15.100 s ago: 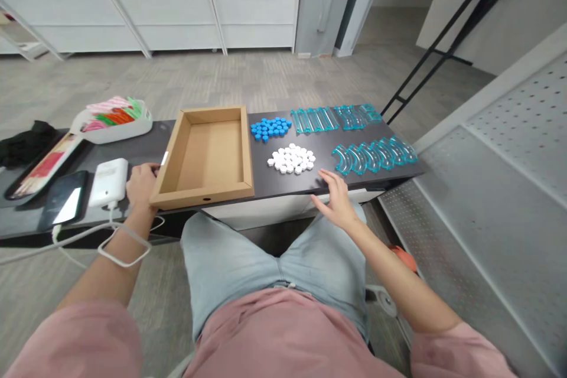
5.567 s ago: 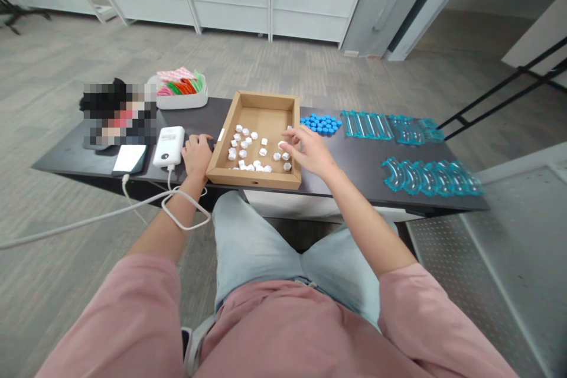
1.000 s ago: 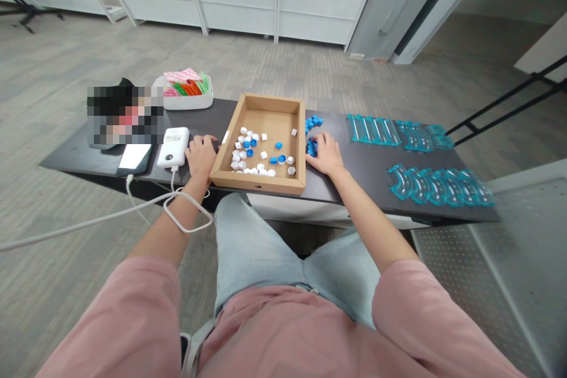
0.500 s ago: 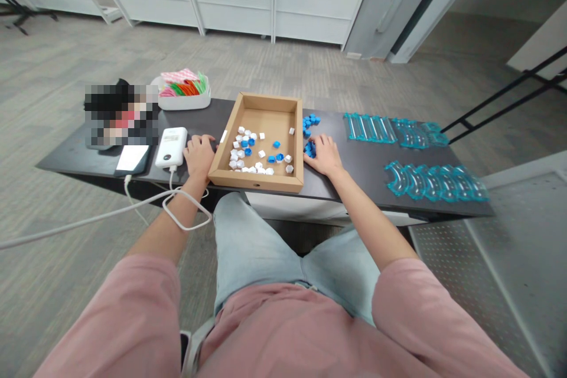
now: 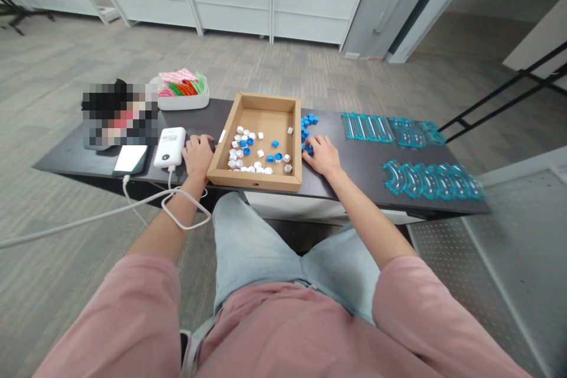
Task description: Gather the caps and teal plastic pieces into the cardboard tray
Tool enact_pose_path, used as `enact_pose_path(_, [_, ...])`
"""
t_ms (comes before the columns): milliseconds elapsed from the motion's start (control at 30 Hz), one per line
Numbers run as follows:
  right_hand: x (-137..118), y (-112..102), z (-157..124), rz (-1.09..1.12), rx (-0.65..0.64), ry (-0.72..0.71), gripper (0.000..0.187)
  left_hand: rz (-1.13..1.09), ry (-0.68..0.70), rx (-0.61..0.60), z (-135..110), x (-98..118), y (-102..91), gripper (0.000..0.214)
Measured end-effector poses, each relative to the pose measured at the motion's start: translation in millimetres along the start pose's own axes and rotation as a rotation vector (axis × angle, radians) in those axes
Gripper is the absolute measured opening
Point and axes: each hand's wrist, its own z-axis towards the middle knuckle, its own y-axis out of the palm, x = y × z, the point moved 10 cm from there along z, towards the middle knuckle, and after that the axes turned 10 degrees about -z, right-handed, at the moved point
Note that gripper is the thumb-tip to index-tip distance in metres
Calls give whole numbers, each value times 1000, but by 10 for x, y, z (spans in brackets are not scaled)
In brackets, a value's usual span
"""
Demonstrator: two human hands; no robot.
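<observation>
While my left hand (image 5: 198,153) steadies the box (image 5: 254,181), my right hand (image 5: 321,155) curls over blue pieces (image 5: 309,120) just beside it (I can't tell either grasp).

Pixelled patch (image 5: 119,115): things at the table's left end are blotted out (only dark and reddish blocks show)
Right hand (image 5: 322,155): fingertips cover some of the blue pieces (image 5: 308,123); whether any is gripped is unclear
Left hand (image 5: 198,153): fingertips lost against the cardboard box (image 5: 254,179) wall; hold unclear
White cable (image 5: 88,220): runs off the left edge
White pieces (image 5: 241,156): shapes too small to make out
</observation>
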Motion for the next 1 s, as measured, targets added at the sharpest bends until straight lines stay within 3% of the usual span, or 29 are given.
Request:
enact_pose_path(300, [169,-76,33,139,86,86,15,-25,18,31,14,22,0,48])
enact_pose_path(500, [483,-137,91,385,240,232,10,-50,-4,5,25,-18,16,49])
enact_pose_path(767, [664,-80,159,548,285,349,11,-30,-1,-8,9,18,6,49])
enact_pose_path(1000, [883,85,314,859,320,536,18,11,6,29,29,34,9,50])
